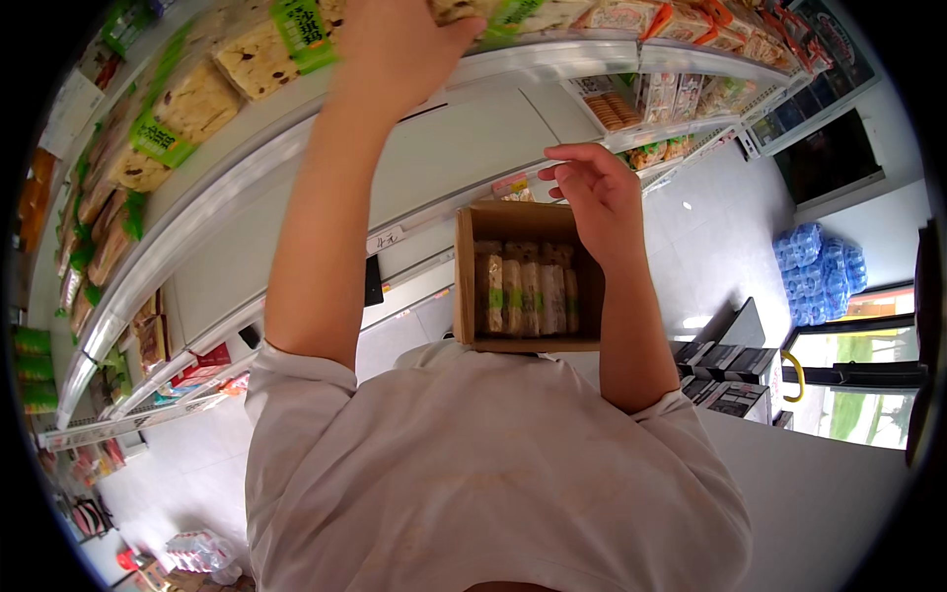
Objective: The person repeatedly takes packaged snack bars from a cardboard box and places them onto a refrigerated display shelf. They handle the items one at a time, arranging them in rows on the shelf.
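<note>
My left hand (407, 55) reaches up to the top shelf among packs of sachima with green labels. Its fingertips lie partly beyond the picture's top edge, so whether it grips a pack cannot be told. A sachima pack (259, 63) stands on the shelf just left of that hand. Above the right part of an open cardboard box (464, 281) hovers my right hand (595, 196), fingers loosely curled and apart, holding nothing. Inside the box several wrapped packs (529, 296) with green labels stand upright in rows.
The top shelf's clear front rail (547, 59) curves across the view. More snacks in orange wrappers (681, 22) lie at its right. Lower shelves hold a tray of biscuits (610, 111). Stacked dark boxes (725, 370) and blue bottle packs (817, 274) stand at the right.
</note>
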The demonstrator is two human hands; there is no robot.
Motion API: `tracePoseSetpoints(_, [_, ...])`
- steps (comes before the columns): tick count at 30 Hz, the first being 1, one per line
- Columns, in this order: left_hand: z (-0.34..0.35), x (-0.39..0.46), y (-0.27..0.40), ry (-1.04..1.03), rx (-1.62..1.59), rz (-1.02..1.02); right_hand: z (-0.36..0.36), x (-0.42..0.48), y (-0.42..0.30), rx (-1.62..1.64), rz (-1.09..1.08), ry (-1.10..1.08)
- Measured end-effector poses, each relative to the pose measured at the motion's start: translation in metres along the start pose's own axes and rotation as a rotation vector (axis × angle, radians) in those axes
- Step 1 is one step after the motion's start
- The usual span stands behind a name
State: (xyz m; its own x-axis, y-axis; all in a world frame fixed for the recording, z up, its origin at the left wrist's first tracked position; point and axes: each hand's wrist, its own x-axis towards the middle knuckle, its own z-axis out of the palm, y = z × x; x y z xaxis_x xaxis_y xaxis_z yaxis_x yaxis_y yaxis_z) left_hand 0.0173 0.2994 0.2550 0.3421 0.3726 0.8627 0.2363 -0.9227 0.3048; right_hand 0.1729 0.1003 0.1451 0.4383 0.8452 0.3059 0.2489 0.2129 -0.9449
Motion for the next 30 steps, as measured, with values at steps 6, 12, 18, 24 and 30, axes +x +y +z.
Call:
tracePoseSetpoints(6, [-0.026, -0.019, 0.015, 0.21, 0.067, 0.132, -0.028, -0.04, 0.03, 0.0, 0.2, 0.059])
tracePoseSetpoints(12, [0.004, -0.131, 0.03, 0.177, -0.022, 0.418, -0.044, -0.083, 0.036, 0.402, 0.391, 0.088])
tracePoseSetpoints(18, [0.069, -0.217, 0.065, 0.036, -0.201, 0.518, -0.035, -0.083, 0.016, 0.848, 0.518, 0.279])
tracePoseSetpoints(24, [0.092, -0.234, 0.07, -0.22, -0.365, 0.6, -0.049, -0.092, 0.059, 0.486, 0.6, 0.589])
tracePoseSetpoints(30, [0.128, -0.233, 0.054, -0.674, -0.362, 0.448, -0.111, -0.11, 0.075, -0.254, 0.145, 0.726])
